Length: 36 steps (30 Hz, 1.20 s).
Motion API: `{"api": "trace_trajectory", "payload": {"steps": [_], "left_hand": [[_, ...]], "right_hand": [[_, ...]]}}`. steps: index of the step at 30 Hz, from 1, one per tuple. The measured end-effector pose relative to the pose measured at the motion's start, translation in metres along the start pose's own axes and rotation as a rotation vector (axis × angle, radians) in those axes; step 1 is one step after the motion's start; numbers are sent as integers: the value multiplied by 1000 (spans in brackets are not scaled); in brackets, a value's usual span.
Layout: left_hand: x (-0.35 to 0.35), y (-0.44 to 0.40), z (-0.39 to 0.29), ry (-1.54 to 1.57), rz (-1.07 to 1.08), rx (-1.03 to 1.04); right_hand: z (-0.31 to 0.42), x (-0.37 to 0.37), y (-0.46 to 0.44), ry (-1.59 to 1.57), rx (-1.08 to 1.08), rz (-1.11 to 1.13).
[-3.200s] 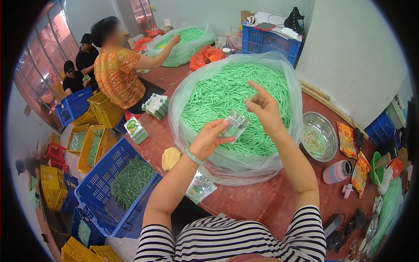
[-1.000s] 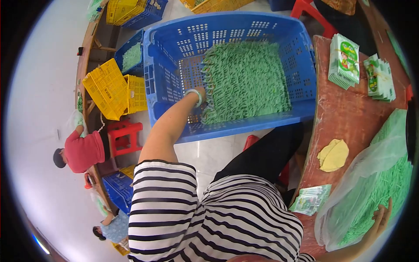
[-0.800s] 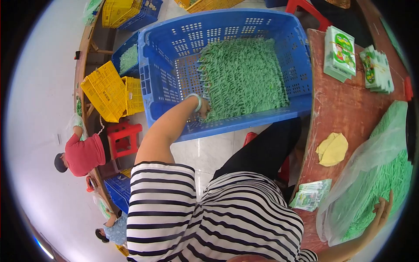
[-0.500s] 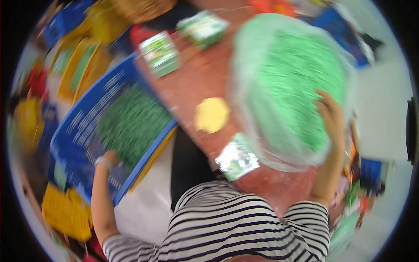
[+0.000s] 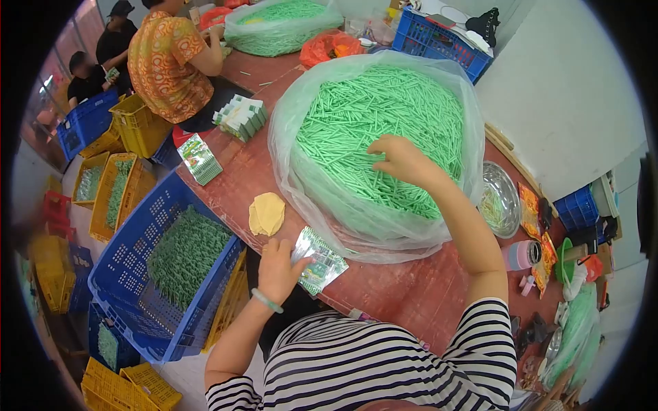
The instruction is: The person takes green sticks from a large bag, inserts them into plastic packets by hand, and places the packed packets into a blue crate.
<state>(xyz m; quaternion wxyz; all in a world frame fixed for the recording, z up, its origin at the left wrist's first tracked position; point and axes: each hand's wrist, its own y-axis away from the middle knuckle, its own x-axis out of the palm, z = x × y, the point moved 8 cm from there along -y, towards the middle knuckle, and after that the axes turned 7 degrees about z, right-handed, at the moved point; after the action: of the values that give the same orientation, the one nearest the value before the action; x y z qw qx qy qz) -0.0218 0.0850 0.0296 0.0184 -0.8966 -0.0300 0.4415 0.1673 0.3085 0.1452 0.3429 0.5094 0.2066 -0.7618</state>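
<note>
My left hand (image 5: pixel 276 272) is at the table's front edge, its thumb lying on a stack of silver-and-green packets (image 5: pixel 321 262). Its other fingers are apart from the thumb, beside the stack's left edge. Above a heap of thin green sticks (image 5: pixel 384 103) in a big clear plastic bag (image 5: pixel 291 161), my right hand (image 5: pixel 401 161) hovers with thumb and fingers apart. No stick shows in it. A yellow cloth-like piece (image 5: pixel 266 214) lies just beyond my left hand. To the left, a blue crate (image 5: pixel 123 257) contains many filled green packets (image 5: pixel 185 257).
Two packet stacks (image 5: pixel 240 116) (image 5: pixel 199 159) stand farther up the red table (image 5: pixel 240 188). A co-worker in an orange patterned shirt (image 5: pixel 164 65) sits beyond, near another bag of sticks (image 5: pixel 274 38). At right are a metal bowl (image 5: pixel 508 198) and a pink jar (image 5: pixel 522 255). Yellow crates (image 5: pixel 140 127) line the left floor.
My left hand has come out of the blue crate and over to the packet stack. My right hand is still over the green sticks. The view has shifted and become sharper.
</note>
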Motion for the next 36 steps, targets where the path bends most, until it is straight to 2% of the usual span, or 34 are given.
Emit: {"api": "trace_trajectory", "payload": {"steps": [5,11,19,23,26,29,36], "left_hand": [[10,-1,-6,-46,-22,-39],[15,0,-8,-23,-20,-40],[21,0,-4,12,2,-43],[26,1,3,39,14,-50],[24,0,3,99,7,-59],[24,0,5,156,-46,-48],[20,3,8,253,-121,14]], "right_hand": [[-12,18,-22,193,-50,44],[-29,19,-28,80,75,191],[-37,20,-33,121,67,156],[-43,22,-41,168,74,225],[-15,11,-38,301,-16,135],[-11,25,-42,286,-56,157],[-24,22,-43,393,84,218]]}}
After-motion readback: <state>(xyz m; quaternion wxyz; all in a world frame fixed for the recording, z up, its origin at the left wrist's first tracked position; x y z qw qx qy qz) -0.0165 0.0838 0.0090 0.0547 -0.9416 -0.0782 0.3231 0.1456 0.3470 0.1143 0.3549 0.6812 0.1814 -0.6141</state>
